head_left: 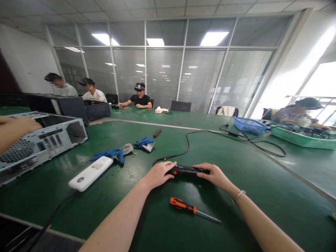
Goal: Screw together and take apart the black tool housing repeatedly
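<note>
Both my hands rest on a black corded electric screwdriver lying flat on the green table. My left hand curls over its left end, where the black cable leaves it. My right hand grips its right end with the fingers closed over it. An orange-handled screwdriver lies on the table just in front of my hands, tip to the right.
A white power bank and blue gloves lie to the left. An open computer case stands at far left with another person's hand on it. Blue basket, green tray right; people sit at the back.
</note>
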The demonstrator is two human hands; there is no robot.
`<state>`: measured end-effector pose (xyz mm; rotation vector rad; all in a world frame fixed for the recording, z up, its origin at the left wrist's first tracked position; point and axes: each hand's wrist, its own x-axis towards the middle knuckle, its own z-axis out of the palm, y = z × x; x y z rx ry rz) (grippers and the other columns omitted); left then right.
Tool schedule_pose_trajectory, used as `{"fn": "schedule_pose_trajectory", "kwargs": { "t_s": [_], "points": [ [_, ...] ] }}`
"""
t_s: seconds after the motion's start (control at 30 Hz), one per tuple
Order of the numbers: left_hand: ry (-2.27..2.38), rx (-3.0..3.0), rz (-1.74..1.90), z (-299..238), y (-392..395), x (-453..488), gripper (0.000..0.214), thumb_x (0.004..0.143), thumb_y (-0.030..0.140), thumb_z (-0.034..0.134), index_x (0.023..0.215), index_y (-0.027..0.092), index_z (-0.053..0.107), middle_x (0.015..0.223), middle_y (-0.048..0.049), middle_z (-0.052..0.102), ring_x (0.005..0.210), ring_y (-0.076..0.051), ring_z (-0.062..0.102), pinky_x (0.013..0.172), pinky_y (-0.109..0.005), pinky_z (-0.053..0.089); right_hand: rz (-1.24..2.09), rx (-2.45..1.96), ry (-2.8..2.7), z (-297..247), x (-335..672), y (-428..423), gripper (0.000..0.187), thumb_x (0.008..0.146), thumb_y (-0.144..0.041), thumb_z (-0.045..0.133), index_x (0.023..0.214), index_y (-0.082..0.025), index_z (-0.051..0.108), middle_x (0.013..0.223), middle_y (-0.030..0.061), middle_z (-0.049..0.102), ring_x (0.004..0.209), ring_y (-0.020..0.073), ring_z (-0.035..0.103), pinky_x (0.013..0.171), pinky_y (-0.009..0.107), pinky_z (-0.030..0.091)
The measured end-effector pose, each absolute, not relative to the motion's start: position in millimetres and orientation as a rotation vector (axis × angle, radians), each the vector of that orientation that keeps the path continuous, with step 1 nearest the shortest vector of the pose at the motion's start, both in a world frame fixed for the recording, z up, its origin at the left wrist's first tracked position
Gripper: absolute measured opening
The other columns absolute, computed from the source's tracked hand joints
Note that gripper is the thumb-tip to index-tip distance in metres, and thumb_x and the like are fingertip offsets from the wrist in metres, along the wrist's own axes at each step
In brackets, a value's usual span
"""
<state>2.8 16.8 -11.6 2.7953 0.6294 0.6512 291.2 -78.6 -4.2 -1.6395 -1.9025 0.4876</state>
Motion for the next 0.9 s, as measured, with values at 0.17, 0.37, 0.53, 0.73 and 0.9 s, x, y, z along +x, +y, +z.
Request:
{"fn": "schedule_pose_trajectory", "kwargs": {
  "t_s": [0.17,0.37,0.53,0.73,0.9],
  "points": [
    [0.65,2.875,0.652,-10.9,16.2,5.1,0.051,0.09,0.026,0.059,0.139,0.029,0.044,0.138,-0.0089,0.05,0.121,-0.025,0.054,0.101,-0.038,0.044,0.511,-1.633,-1.903,-4.5,292.8,-78.6,0.041,0.079,-0.044,0.062,0.114,-0.023,0.068,0.111,0.0072,0.068,0.098,0.0248,0.062,0.092,0.038,0.046],
    [0.679,2.968,0.647,-15.2,17.6,10.4,0.049,0.09,0.023,0.058,0.137,0.027,0.045,0.126,-0.0089,0.057,0.104,-0.023,0.063,0.091,-0.034,0.05,0.421,-1.677,-1.929,-5.4,287.6,-80.3,0.041,0.081,-0.047,0.059,0.114,-0.025,0.067,0.111,0.006,0.069,0.098,0.0246,0.063,0.089,0.036,0.047],
    [0.713,2.995,0.651,-16.5,16.7,10.9,0.05,0.089,0.022,0.059,0.137,0.026,0.047,0.122,-0.0092,0.059,0.1,-0.024,0.064,0.09,-0.036,0.05,0.357,-1.712,-1.903,-10.3,283.6,-79.0,0.036,0.083,-0.045,0.056,0.112,-0.028,0.067,0.109,0.0043,0.07,0.096,0.0244,0.064,0.089,0.038,0.047],
    [0.626,2.683,0.729,-12.8,14.5,4.4,0.048,0.083,0.031,0.067,0.13,0.028,0.055,0.131,-0.006,0.058,0.117,-0.023,0.057,0.104,-0.036,0.041,0.307,-1.708,-1.877,-11.6,279.7,-84.2,0.034,0.079,-0.043,0.061,0.108,-0.027,0.069,0.104,0.0047,0.07,0.092,0.0234,0.064,0.086,0.037,0.048],
    [0.596,2.493,0.739,-6.0,12.3,2.7,0.034,0.085,0.023,0.062,0.118,0.025,0.066,0.121,-0.0048,0.066,0.115,-0.02,0.06,0.104,-0.035,0.041,0.26,-1.682,-1.859,-14.9,274.9,-91.5,0.031,0.076,-0.038,0.065,0.103,-0.024,0.068,0.103,0.0057,0.069,0.094,0.0232,0.062,0.087,0.037,0.048]
  ]
}}
